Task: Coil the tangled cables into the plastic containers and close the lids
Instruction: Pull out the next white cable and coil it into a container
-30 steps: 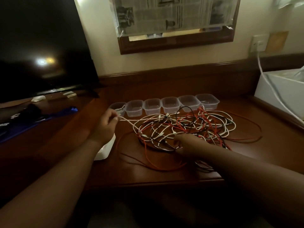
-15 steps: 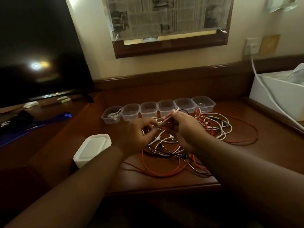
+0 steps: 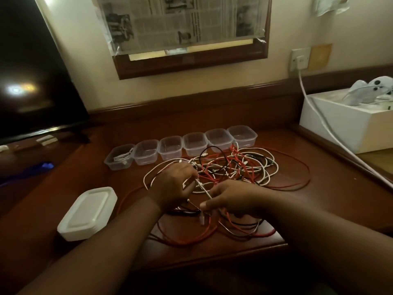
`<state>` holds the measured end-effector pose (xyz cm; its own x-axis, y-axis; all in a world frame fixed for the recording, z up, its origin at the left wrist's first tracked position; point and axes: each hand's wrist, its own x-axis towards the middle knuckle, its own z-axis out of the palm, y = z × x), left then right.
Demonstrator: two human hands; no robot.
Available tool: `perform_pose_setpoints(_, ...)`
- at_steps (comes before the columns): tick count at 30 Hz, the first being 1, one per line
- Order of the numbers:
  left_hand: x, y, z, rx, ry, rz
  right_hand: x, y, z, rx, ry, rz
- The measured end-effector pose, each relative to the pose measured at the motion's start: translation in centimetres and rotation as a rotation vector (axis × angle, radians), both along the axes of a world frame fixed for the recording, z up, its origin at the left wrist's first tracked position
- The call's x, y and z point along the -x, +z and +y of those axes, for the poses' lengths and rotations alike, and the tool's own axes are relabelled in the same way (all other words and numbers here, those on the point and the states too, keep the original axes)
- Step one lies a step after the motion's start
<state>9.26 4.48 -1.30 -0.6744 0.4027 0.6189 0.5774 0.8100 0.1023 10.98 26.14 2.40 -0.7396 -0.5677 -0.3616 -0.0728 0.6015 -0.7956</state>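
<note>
Pinching thin white cable (image 3: 203, 189) taut between my left hand (image 3: 172, 189) and right hand (image 3: 229, 200), both grips closed; ease it slowly from red-black-white tangle (image 3: 234, 167), then coil tight for clear plastic container (image 3: 146, 151).

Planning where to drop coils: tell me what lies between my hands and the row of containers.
Head view: the cable tangle fills the stretch between both hands and the containers.

A dark wooden tabletop (image 3: 319, 188) is set against a cream wall (image 3: 212, 90), on which a wood-framed panel covered with newspaper (image 3: 180, 20) is hung. A dark television screen (image 3: 32, 71) is seen at the left, with a light reflected in it. A wall socket (image 3: 301, 59) and a white box (image 3: 344, 124) are seen at the right.
</note>
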Motion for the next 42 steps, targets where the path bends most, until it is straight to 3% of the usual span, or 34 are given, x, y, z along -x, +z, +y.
perform_pose_setpoints(3, 2.2, -0.8, 0.5, -0.086, 0.074, -0.080, 0.2, 0.2, 0.0, 0.080, -0.033, 0.224)
perform_pose_setpoints(7, 5.3, -2.0, 0.9, -0.338, 0.175, -0.196, 1.2, 0.2, 1.2, 0.396, -0.290, 0.531)
perform_pose_setpoints(9, 6.0, -2.6, 2.1, -0.386, 0.165, -0.255, 1.8, 0.5, 2.3, 0.595, -0.317, 0.452)
perform_pose_setpoints(12, 7.1, -4.0, 4.0, -0.381, 0.138, -0.284, 2.3, 1.3, 3.3, 1.074, -0.357, 0.037)
perform_pose_setpoints(14, 7.7, -4.7, 4.8, -0.401, 0.130, -0.236, 2.5, 1.9, 3.4, 1.205, -0.422, -0.108)
perform_pose_setpoints(16, 8.1, -5.1, 5.4, -0.465, 0.140, -0.179, 3.3, 1.7, 3.5, 1.009, -0.540, -0.003)
perform_pose_setpoints(18, 8.1, -5.2, 6.0, -0.528, 0.135, -0.128, 4.4, 0.9, 3.8, 0.567, -0.570, 0.225)
perform_pose_setpoints(21, 8.3, -5.5, 6.8, -0.496, 0.060, -0.115, 5.3, 0.1, 4.3, -0.071, -0.303, 0.371)
perform_pose_setpoints(23, 8.4, -6.0, 7.4, -0.456, 0.027, -0.126, 5.4, 0.0, 4.3, -0.359, -0.099, 0.396)
perform_pose_setpoints(25, 8.7, -6.6, 7.7, -0.444, 0.023, -0.128, 5.4, -0.2, 4.1, -0.396, -0.057, 0.452)
perform_pose_setpoints(29, 9.5, -6.8, 7.7, -0.474, 0.040, -0.134, 5.9, -0.2, 4.6, -0.308, -0.294, 0.607)
perform_pose_setpoints(32, 9.8, -6.2, 8.0, -0.486, 0.064, -0.141, 6.9, -0.2, 5.1, -0.296, -0.301, 0.714)
perform_pose_setpoints(35, 10.5, -5.1, 8.2, -0.540, 0.094, -0.158, 7.0, 0.0, 5.0, 0.046, -0.291, 0.707)
perform_pose_setpoints(39, 12.6, -4.0, 8.3, -0.544, 0.230, -0.312, 6.1, 2.3, 4.8, 0.968, -0.313, 0.232)
perform_pose_setpoints(41, 13.2, -3.4, 8.3, -0.474, 0.260, -0.316, 6.5, 3.6, 5.2, 1.278, -0.378, 0.051)
perform_pose_setpoints(42, 13.4, -3.0, 8.5, -0.454, 0.257, -0.316, 6.8, 4.1, 5.4, 1.338, -0.448, -0.014)
